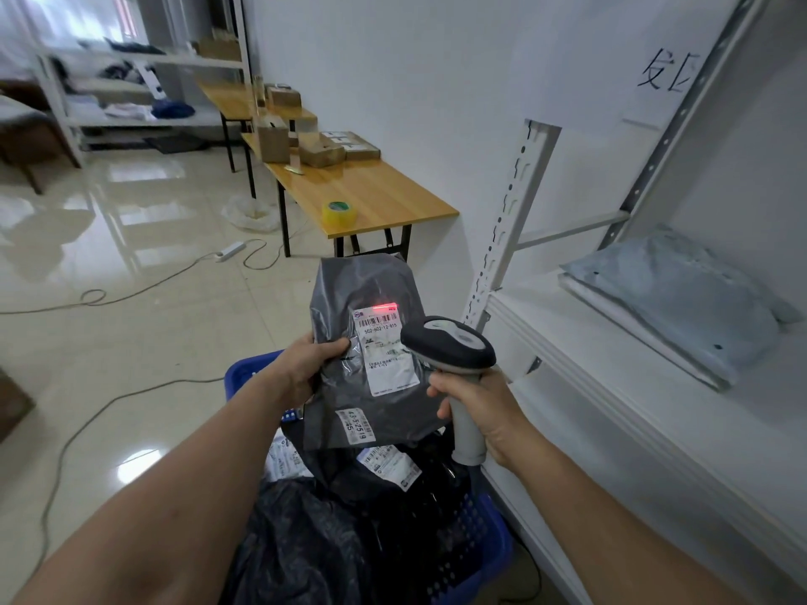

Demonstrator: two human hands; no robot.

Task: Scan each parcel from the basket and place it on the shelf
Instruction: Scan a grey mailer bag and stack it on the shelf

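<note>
**A:** Why is the grey parcel (371, 355) lifted up like that?

**B:** So the scanner (454, 347) can read it. The left hand (305, 369) pinches its left edge, thumb on the front and fingers behind. That leaves the white label (384, 351) uncovered and facing the person. The parcel hangs above the blue basket (493, 543), clear of the dark bags piled inside, and just left of the shelf's corner post.

**A:** And the right hand (484, 412)?

**B:** It is curled firmly round the scanner's handle, with the head aimed forward at the label. A red scan line (384, 306) falls along the label's top edge, right above the barcode. I'd judge the scan is in progress, perhaps aimed a touch high.

**A:** Which way does the parcel run?

**B:** Its long axis stands roughly upright, with the top end leaning away towards the desk (371, 194). The main label reads the right way up for the person, though a smaller sticker near the bottom edge is turned sideways.

**A:** Where should it go afterwards?

**B:** Onto the shelf (567, 334) at the right, I'd think. A pale blue parcel (681, 299) already lies flat there on top of a white one, with bare board nearer the person.
</note>
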